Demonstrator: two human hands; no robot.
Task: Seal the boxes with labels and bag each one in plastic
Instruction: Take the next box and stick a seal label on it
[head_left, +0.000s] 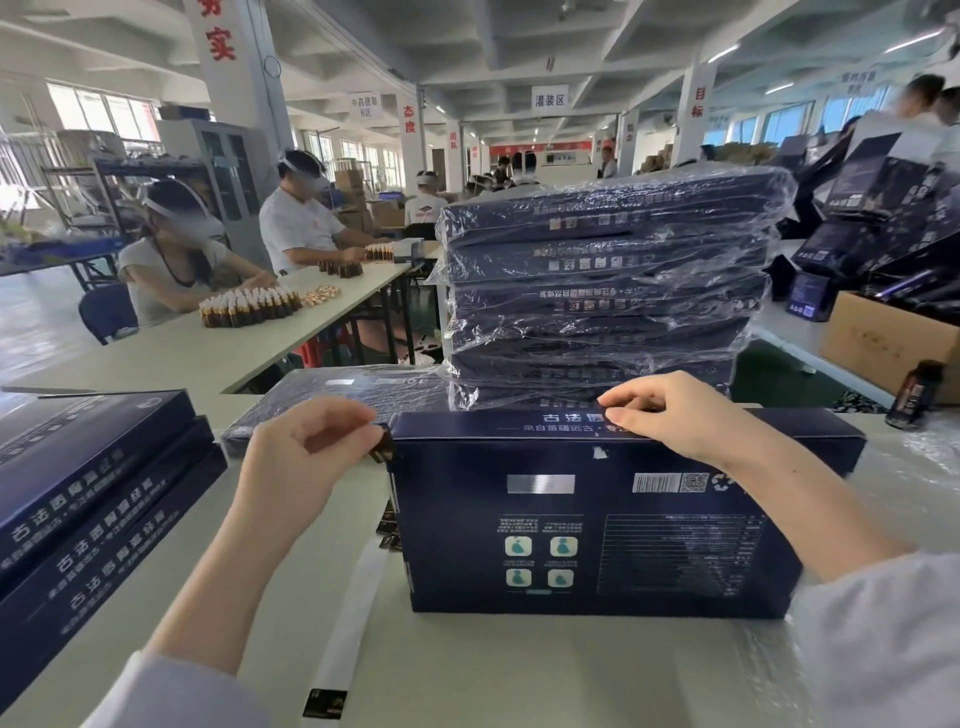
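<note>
Box: dark blue box (597, 525) standing on its long edge on the table (519, 675), printed back face with barcode toward the camera, just in front of the wrapped stack.
Label: small dark label (382, 441) at the box's upper left corner, touching the corner edge.
Left hand: left hand (296, 457), fingers curled, thumb and forefinger pinching the label.
Right hand: right hand (691, 421) resting on the box's top edge, fingers curled, thumb and forefinger tips close together over the top face; whether they pinch anything cannot be told.
Backing strip: white backing strip (353, 613) lying on the table left of the box, a dark label at its near end and more by the box's left side.
Wrapped stack: stack of bagged boxes (608, 291), each in clear plastic, directly behind the box.
Flat bagged box: bagged box (343, 395) lying flat, left of the stack.
Unbagged pile: unbagged boxes (88, 493), stacked at the left edge.
Loose plastic: clear plastic (914, 483) on the table at right.
Bottle: dark bottle (914, 395), upright, far right.
Carton: cardboard carton (883, 343) behind the bottle.
Far table: seated workers (176, 260) beside rows of small bottles (249, 306).
</note>
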